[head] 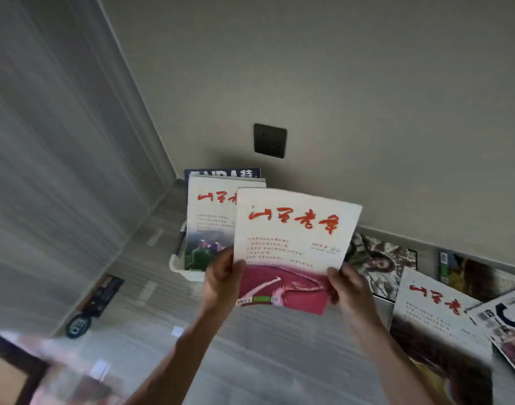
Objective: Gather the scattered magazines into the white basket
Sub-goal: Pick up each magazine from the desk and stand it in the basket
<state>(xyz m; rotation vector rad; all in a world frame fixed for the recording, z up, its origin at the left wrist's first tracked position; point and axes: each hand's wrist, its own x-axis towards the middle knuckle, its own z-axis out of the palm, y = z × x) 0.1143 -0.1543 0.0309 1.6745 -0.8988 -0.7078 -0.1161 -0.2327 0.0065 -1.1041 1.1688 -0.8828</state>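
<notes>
Both hands, the left hand (222, 277) and the right hand (348, 283), grasp the red-and-white magazine (294, 244) at its lower corners. Keep it upright and slide it into the white basket (177, 266) at frame centre, in front of the magazines standing there.

Held magazine (294, 238): red brush title 山西老年; small print below unreadable. Same title, partly hidden, on magazine in basket (209, 217) and floor magazine (434, 305). Rear basket magazine (221, 172): white "NBA" lettering, partly cut off.
</notes>
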